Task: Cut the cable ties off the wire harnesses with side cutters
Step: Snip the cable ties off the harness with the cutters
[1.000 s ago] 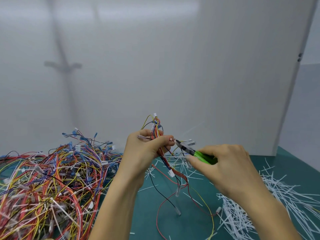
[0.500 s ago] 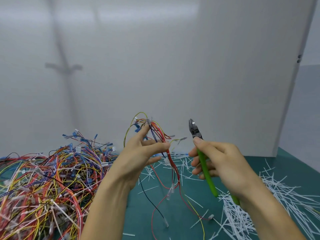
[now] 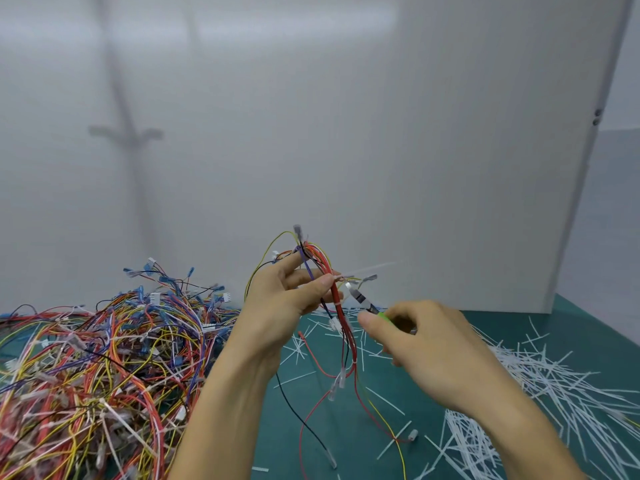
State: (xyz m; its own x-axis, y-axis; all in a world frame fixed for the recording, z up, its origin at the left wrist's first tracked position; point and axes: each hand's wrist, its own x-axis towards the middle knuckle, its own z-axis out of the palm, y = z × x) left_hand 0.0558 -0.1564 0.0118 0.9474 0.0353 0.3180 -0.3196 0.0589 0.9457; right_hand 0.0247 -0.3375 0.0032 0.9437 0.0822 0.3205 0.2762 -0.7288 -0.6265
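My left hand (image 3: 287, 299) holds a wire harness (image 3: 341, 317) of red, yellow, purple and black wires up above the table, pinched between thumb and fingers. Its loose ends hang down to the mat. A white cable tie (image 3: 372, 268) sticks out to the right from the bundle near my thumb. My right hand (image 3: 433, 348) grips green-handled side cutters (image 3: 363, 301), whose jaws point up-left and sit just right of the red wires, below the tie. The handles are mostly hidden in my palm.
A large tangled pile of coloured harnesses (image 3: 93, 368) covers the table's left side. Cut white tie pieces (image 3: 540, 393) lie scattered at the right and centre of the green mat (image 3: 301, 441). A white panel (image 3: 381, 150) stands close behind.
My right hand has swung the cutters from upright back down, bringing the jaws in close to the bundle. My left hand has turned the harness slightly.
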